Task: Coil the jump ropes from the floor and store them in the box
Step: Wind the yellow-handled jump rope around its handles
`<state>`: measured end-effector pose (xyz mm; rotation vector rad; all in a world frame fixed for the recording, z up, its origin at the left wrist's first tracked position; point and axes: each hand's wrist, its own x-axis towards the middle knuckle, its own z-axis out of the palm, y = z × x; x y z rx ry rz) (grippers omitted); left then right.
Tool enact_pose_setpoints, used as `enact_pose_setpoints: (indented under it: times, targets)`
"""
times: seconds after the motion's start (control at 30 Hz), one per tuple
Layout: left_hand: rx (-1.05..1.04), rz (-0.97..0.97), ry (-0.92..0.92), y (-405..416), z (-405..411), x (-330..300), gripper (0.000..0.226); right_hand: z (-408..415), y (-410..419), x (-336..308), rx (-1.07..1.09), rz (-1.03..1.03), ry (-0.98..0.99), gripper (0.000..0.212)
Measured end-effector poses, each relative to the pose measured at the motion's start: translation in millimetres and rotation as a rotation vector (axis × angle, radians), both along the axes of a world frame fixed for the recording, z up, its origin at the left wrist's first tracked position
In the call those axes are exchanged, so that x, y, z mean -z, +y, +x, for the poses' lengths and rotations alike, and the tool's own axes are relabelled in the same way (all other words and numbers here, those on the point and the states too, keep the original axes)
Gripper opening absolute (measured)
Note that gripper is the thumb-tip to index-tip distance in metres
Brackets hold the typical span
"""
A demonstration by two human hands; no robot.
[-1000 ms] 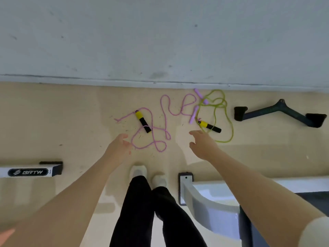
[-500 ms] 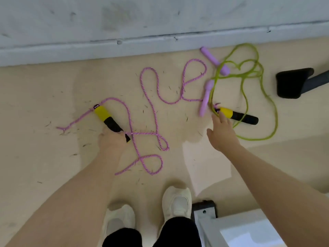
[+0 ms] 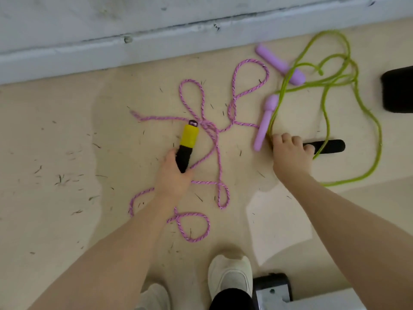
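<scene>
Here, a person bends over two jump ropes sprawled on a beige floor (image 3: 67, 135) just below the grey wall (image 3: 111, 23). The left hand (image 3: 173, 173) grips the black end of a yellow-and-black handle (image 3: 187, 144), lifted amid the pink rope (image 3: 214, 139), whose loops run from the wall side back towards the white shoes (image 3: 230, 274). The right hand (image 3: 290, 155) curls its fingers over the second handle (image 3: 324, 147), which lies flat farther from the wall, crossed by the green rope (image 3: 357, 104). Two purple handles (image 3: 264, 124) lie between the ropes, one just beside the right hand, the other nearer the wall.
</scene>
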<state>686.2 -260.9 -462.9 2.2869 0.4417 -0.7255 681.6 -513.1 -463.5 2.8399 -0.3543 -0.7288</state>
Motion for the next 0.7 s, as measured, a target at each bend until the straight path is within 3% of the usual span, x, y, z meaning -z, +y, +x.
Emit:
enact_pose_setpoints:
  times: [0.1, 0.2, 0.3, 0.37, 0.43, 0.5, 0.57, 0.6, 0.67, 0.7]
  targets:
    - [0.156, -0.001, -0.011, -24.4, 3.0, -4.9, 0.047, -14.7, 14.5, 3.5, -0.104, 0.064, 0.012, 0.032]
    - [0.099, 0.014, -0.033, -37.2, 5.2, -7.1, 0.045, -31.5, 30.0, -8.8, -0.175, 0.280, -0.006, 0.021]
    - [-0.006, -0.030, -0.038, -38.8, 4.8, -8.9, 0.044, -31.7, 22.0, -38.7, -0.167, 0.477, 0.021, 0.027]
    - [-0.003, -0.028, -0.039, -37.0, 3.1, -10.3, 0.042, -26.1, 12.9, -57.3, 0.052, 0.721, 0.013, 0.025]
    - [0.024, -0.012, -0.060, -34.8, 0.7, -10.1, 0.042, -20.1, 7.1, -64.0, 0.423, 0.989, -0.032, 0.012]
    - [0.037, -0.006, -0.042, -34.9, -2.2, -8.4, 0.037, -17.1, 3.0, -60.8, 0.738, 1.121, -0.076, 0.018]
    - [0.010, -0.027, -0.008, -36.6, -4.8, -4.8, 0.029, -14.1, -6.7, -54.4, 0.897, 0.967, -0.152, 0.017]
    - [-0.004, -0.030, -0.002, -37.5, -6.2, -3.5, 0.027, -13.5, -14.7, -50.9, 0.850, 0.750, -0.130, 0.021]
    - [-0.005, -0.008, -0.001, -38.6, -8.3, -2.0, 0.027, -18.1, -24.1, -45.9, 0.525, 0.198, 0.067, 0.039]
    - [0.000, 0.008, 0.001, -38.3, -9.1, -1.6, 0.027, -23.3, -21.8, -43.3, 0.356, 0.066, 0.099, 0.051]
